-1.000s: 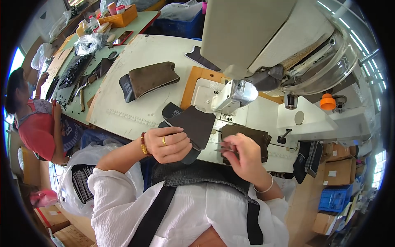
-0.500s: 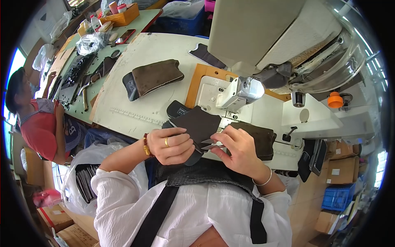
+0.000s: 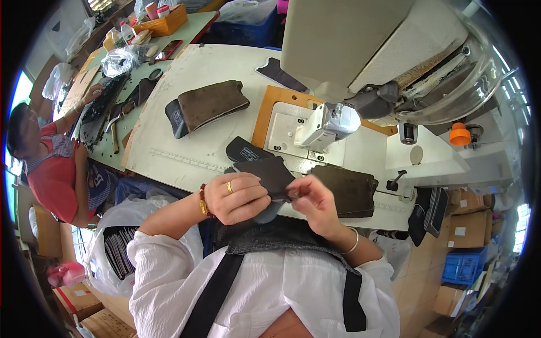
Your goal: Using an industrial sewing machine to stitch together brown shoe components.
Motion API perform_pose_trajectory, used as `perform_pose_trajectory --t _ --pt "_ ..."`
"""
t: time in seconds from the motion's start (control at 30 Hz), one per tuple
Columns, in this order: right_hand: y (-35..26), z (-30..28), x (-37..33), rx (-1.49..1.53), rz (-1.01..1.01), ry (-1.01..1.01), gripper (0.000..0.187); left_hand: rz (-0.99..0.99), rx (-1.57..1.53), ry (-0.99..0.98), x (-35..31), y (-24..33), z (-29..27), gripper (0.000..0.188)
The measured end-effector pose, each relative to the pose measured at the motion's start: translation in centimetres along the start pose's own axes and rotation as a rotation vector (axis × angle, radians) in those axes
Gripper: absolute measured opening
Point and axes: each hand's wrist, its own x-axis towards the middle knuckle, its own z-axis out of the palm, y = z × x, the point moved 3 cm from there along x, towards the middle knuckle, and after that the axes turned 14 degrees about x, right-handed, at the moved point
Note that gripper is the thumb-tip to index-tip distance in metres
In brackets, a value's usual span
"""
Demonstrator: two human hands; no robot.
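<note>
Fingers of left hand (image 3: 239, 197) clamped on dark leather piece (image 3: 271, 176), right hand (image 3: 315, 204) pinching its edge, just before white sewing machine (image 3: 329, 121) on table (image 3: 214, 62)

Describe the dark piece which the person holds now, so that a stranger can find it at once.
Start at the big sewing machine on the white table and come down toward the table's near edge. There the left hand and the right hand grip one dark brown piece. Unlike the stacked pieces lying farther back on the table, it is lifted off the table.
</note>
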Motion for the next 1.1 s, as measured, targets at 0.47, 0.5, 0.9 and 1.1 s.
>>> perform_pose_trajectory --t 0.47,0.5,0.9,1.1 --pt "-3.6 -3.0 -1.3 -0.453 0.265 0.092 0.011 0.072 0.122 0.045 0.1 -0.3 0.1 0.01" --pt "-3.5 -2.9 -1.4 -0.464 0.253 0.075 0.012 0.071 0.123 0.046 0.1 -0.3 0.1 0.01" --pt "-3.3 -0.2 -0.2 -0.625 0.039 -0.006 0.026 0.076 0.11 0.009 0.6 -0.1 0.3 0.012" --pt "-3.6 -0.8 -0.5 -0.615 0.047 0.038 0.017 0.014 0.074 -0.053 0.7 -1.5 -0.6 0.014"
